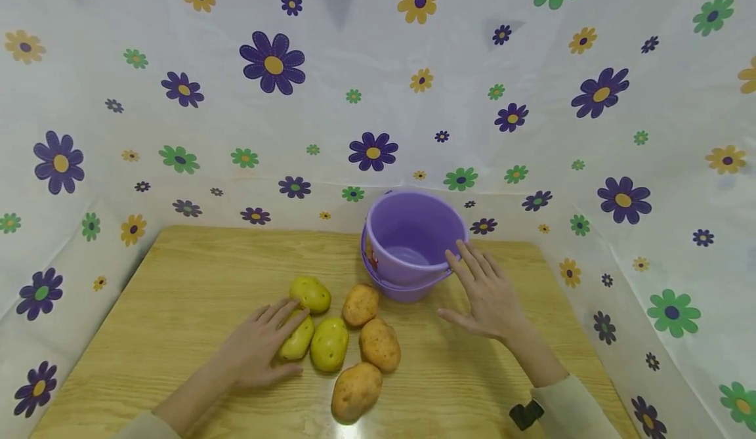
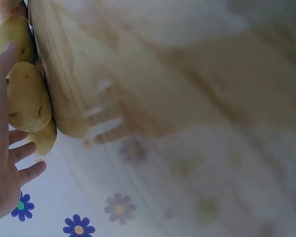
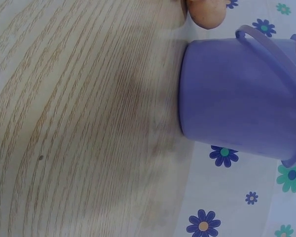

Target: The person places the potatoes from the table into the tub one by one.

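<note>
Head view, potato (image 1: 297, 340) under left grip (image 1: 260, 347) — touching

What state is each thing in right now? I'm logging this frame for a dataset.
Purple bucket: upright, empty, handle down.
Potatoes: six, loose on the wooden table, outside the bucket.
Left hand: open, fingers resting on one yellow potato.
Right hand: open, fingertips at the bucket's rim.

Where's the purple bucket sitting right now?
In the head view the purple bucket stands upright at the table's far edge, right of centre, just behind the potatoes, with the right hand's fingertips at its rim.
</note>
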A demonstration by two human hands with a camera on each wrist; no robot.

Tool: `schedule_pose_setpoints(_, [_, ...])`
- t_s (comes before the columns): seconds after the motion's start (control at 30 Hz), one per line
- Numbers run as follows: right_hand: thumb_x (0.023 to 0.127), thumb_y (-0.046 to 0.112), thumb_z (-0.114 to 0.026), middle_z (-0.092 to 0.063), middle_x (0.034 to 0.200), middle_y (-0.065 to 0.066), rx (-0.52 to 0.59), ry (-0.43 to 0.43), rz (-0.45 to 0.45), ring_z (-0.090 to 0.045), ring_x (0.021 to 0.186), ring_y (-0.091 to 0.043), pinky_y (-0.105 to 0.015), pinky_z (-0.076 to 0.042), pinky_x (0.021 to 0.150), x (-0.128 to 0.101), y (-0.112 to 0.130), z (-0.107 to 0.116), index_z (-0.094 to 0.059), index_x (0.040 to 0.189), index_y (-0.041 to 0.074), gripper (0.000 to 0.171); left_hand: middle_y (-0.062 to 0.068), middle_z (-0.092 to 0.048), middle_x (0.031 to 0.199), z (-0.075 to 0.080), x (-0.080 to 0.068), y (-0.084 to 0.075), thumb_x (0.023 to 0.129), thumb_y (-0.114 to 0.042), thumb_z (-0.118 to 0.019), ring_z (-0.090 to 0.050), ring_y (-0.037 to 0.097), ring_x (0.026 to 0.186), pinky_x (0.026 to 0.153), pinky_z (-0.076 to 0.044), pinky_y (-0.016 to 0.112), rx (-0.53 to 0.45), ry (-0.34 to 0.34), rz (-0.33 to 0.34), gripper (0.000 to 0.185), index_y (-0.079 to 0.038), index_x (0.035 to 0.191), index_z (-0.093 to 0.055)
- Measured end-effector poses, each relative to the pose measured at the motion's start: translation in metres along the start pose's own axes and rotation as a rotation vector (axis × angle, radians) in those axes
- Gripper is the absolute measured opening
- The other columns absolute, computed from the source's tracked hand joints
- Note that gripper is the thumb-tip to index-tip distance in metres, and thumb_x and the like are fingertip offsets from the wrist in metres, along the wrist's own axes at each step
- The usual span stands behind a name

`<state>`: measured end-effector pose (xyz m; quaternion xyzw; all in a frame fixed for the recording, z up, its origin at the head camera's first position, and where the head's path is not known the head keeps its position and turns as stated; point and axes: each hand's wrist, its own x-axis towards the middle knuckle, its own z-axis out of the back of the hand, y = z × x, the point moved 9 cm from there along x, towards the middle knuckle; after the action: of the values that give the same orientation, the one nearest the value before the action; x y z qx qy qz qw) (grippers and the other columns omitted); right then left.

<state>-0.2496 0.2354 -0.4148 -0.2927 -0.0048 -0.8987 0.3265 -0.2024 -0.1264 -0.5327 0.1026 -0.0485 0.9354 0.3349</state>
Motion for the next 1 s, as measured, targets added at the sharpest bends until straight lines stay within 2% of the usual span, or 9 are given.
schedule_pose_setpoints(0.23, [0.093,0.09,-0.018,-0.049,0.16,-0.026,-0.007,0.004,-0.002,-0.048,0.148,-0.044,-0.062,-0.045,0.118,0.0008,0.0007,0.0008,-0.045,0.158,0.005,0.111,0.018,-0.048,0.162,0.0028,-0.0021,-0.0037,0.088,-0.072,-0.068,-0.053,0.039,0.145,0.115,-0.049,0.06,0.016,-0.031,-0.024,0.097,-0.012,0.16,-0.044])
schedule_pose_setpoints(0.5, [0.093,0.091,-0.02,-0.05,0.159,-0.026,-0.001,-0.005,-0.006,-0.05,0.147,-0.045,-0.063,-0.046,0.116,0.0004,0.0003,0.0013,-0.046,0.158,0.006,0.11,0.016,-0.051,0.161,0.0018,-0.001,-0.0055,0.09,-0.072,-0.067,-0.052,0.038,0.147,0.119,-0.046,0.059,0.045,0.002,-0.022,0.094,-0.011,0.158,-0.046])
schedule_pose_setpoints(0.87, [0.093,0.091,-0.021,-0.051,0.159,-0.025,-0.001,-0.015,-0.006,-0.049,0.148,-0.044,-0.064,-0.044,0.117,0.0007,0.0005,0.0008,-0.047,0.158,0.006,0.11,0.017,-0.056,0.155,0.0031,-0.0005,-0.0056,0.087,-0.065,-0.073,-0.054,0.039,0.143,0.119,-0.045,0.06,0.023,0.003,-0.021,0.089,-0.008,0.152,-0.051])
schedule_pose_setpoints(1.0, [0.093,0.091,-0.022,-0.049,0.16,-0.025,-0.001,-0.026,-0.006,-0.049,0.147,-0.044,-0.064,-0.045,0.117,0.0007,0.0004,0.001,-0.047,0.158,0.006,0.11,0.015,-0.06,0.148,0.0027,0.0023,-0.0039,0.084,-0.063,-0.076,-0.058,0.037,0.138,0.119,-0.044,0.06,0.012,0.004,-0.017,0.088,-0.008,0.148,-0.053])
